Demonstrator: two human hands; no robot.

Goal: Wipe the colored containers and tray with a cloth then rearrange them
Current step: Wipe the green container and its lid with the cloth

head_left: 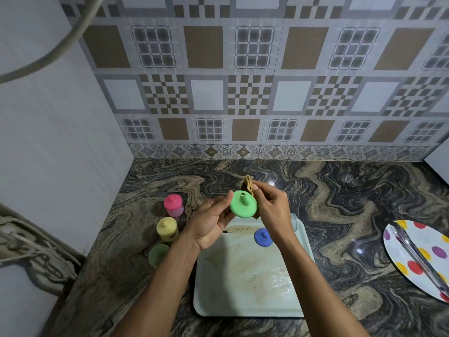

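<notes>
Green lid [243, 205] between left hand [211, 223] and cloth-holding right hand [272, 207]

Three containers [167, 229] are standing left of the tray [247, 288]; a lid [262, 237] is lying on its far end; a plate [418, 254] is sitting well right.

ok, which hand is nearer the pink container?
Left. The left hand holds the green lid just right of the pink container; the right hand, pinching the cloth, is beyond that lid.
</notes>
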